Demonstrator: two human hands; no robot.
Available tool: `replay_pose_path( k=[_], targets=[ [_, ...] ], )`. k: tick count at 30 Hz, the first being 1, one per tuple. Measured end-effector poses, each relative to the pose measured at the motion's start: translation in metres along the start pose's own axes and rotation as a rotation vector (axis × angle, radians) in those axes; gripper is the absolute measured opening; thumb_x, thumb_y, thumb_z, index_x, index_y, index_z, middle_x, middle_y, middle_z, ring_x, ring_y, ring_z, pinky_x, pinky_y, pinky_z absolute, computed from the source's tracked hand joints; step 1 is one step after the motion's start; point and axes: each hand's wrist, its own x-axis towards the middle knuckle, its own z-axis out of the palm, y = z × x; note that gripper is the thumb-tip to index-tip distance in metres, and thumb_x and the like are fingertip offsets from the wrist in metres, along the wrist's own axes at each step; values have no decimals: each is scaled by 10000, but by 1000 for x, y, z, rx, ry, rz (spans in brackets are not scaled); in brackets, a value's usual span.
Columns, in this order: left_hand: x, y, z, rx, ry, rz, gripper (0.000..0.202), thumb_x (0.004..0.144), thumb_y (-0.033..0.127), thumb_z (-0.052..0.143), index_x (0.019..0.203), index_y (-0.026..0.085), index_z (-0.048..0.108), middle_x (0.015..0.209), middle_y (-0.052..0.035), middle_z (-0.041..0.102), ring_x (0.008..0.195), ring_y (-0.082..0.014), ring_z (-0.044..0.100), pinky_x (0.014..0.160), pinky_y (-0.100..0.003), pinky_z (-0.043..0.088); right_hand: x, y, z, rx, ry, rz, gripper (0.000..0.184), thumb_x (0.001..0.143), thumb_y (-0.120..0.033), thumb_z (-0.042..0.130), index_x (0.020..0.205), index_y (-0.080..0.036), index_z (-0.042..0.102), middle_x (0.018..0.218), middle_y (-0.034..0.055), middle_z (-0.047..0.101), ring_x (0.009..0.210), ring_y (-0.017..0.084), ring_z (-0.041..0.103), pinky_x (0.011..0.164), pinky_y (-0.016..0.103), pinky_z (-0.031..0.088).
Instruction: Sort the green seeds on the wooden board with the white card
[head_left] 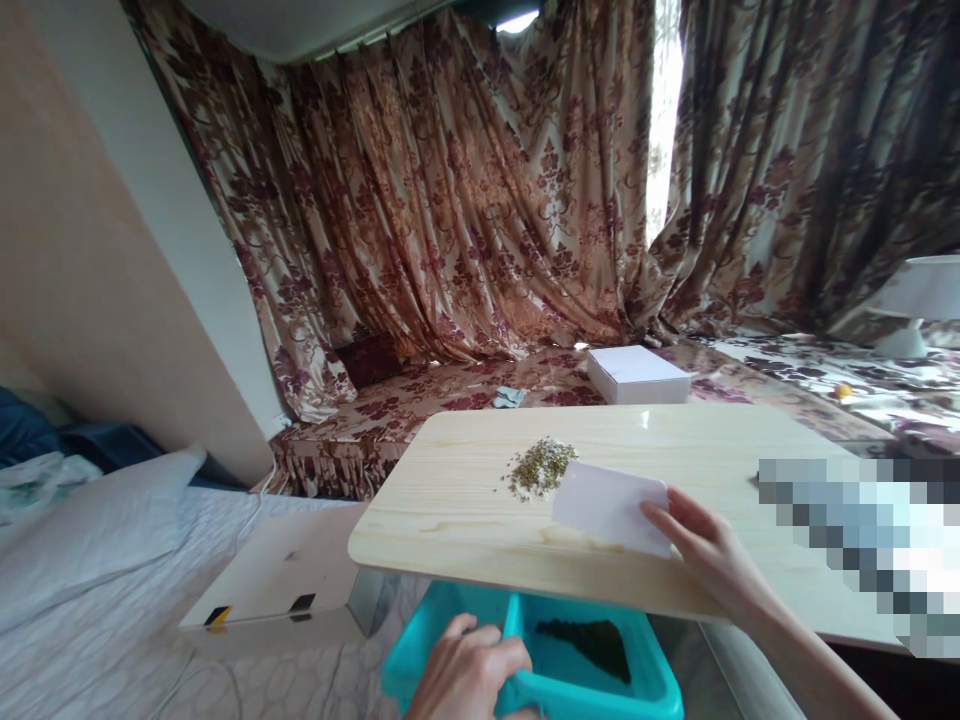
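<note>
A white card (611, 507) is pinched between the thumb and fingers of my right hand (697, 535), held low over the wooden tabletop (435, 470). The card's left edge lies beside a loose pile of green and white small bits (541, 467), perhaps seeds or grains. Below the table's near edge, my left hand (476, 665) grips the near rim of a turquoise divided bin (664, 670), fingers reaching over its left compartment. In the right compartment lies a dark green mass (589, 645). The table edge hides the bin's far side.
A white box (637, 375) stands behind the table on the flowered cover. A flat pale carton (281, 570) lies on the bed at left. A pixelated patch (862, 540) covers the table's right end. A lamp (911, 300) stands far right.
</note>
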Motion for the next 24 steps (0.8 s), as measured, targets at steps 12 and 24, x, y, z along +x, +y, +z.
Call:
replay_pose_path(
  k=[12, 24],
  targets=[
    [-7, -11, 8, 14, 75, -46, 136, 749, 244, 753, 870, 253, 691, 865, 7, 652, 954, -222, 585, 917, -314, 386, 17, 18, -9, 21, 383, -17, 251, 643, -398, 681, 821, -221, 684, 770, 41, 755, 746, 230, 698, 634, 282, 544],
    [6, 3, 14, 30, 33, 67, 238, 692, 300, 830, 888, 243, 709, 844, -3, 658, 891, -220, 604, 926, -323, 397, 12, 21, -12, -73, 342, -28, 297, 687, -428, 630, 860, -186, 646, 764, 62, 751, 685, 233, 687, 555, 289, 505]
  ],
)
